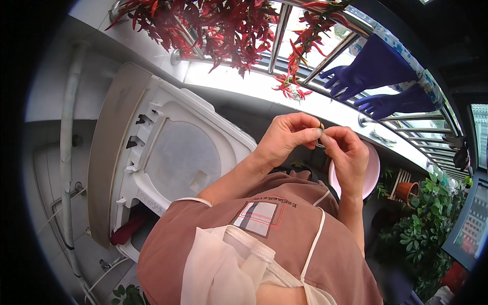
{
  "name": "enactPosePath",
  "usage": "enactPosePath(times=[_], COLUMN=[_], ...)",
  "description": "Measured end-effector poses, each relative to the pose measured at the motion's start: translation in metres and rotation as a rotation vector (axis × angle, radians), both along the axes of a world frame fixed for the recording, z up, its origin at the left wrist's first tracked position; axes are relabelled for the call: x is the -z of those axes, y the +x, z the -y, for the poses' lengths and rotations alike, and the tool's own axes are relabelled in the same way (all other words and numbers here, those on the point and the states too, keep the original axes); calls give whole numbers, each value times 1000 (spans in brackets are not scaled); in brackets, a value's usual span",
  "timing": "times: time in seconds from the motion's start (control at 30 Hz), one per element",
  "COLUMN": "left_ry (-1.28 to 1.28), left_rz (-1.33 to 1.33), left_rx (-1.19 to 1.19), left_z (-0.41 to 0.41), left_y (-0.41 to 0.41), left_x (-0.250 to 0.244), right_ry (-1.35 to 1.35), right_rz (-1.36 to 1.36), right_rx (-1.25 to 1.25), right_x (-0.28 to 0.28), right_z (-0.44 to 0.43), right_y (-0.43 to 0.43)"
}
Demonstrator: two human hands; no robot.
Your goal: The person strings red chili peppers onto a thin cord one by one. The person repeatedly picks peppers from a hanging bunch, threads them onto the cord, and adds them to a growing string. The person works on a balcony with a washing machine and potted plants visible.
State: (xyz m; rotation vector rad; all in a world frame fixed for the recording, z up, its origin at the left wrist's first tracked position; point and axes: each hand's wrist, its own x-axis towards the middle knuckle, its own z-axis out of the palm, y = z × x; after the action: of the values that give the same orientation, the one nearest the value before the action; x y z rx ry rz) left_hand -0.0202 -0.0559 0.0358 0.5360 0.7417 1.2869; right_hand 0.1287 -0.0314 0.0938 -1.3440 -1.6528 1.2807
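Both my hands meet in front of my brown apron, fingertips almost touching. My left hand pinches a small dark greenish piece between thumb and forefinger; what it is cannot be made out. Thumb and fingers of my right hand are closed at the lower end of the same piece. Just beyond the right wrist is a pink plastic basin, partly hidden by that hand and forearm. Strings of dried red chili peppers hang from the metal railing above, and a shorter string hangs nearer the hands.
To the left stands a white washing machine with a raised panel. Purple rubber gloves hang over the metal railing by the window. A white ledge runs below it. Potted plants crowd the right; a pipe rises at far left.
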Motion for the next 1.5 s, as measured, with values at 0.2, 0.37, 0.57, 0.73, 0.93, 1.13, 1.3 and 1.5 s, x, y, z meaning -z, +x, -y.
enactPosePath(times=[0.2, 0.37, 0.57, 0.73, 0.93, 1.13, 1.3, 1.5], left_ry=[-1, 1, -1, 39, 194, 330, 331, 423], left_rz=[-39, -48, -52, -94, -497, -695, -750, -915], left_rx=[-47, -65, -19, -31, -67, -88, -95, -163], left_z=[-2, 1, 5, 5, 5, 3, 2, 1], left_y=[-5, -3, 4, 8, 19, 26, 27, 31], left_x=[-3, -5, 0, -3, -10, -7, -12, -9], right_ry=[-130, -24, 52, -123, 226, 420, 311, 288], right_rz=[-62, -16, 39, -31, 144, 261, 216, 244], right_rx=[-13, -29, -50, -83, -63, 40, 56, 17], right_x=[0, 7, 4, 1, -15, -6, -5, -3], right_z=[-1, 1, 2, -2, 2, 9, 9, 7], right_y=[1, 3, 5, 16, 27, 22, 25, 27])
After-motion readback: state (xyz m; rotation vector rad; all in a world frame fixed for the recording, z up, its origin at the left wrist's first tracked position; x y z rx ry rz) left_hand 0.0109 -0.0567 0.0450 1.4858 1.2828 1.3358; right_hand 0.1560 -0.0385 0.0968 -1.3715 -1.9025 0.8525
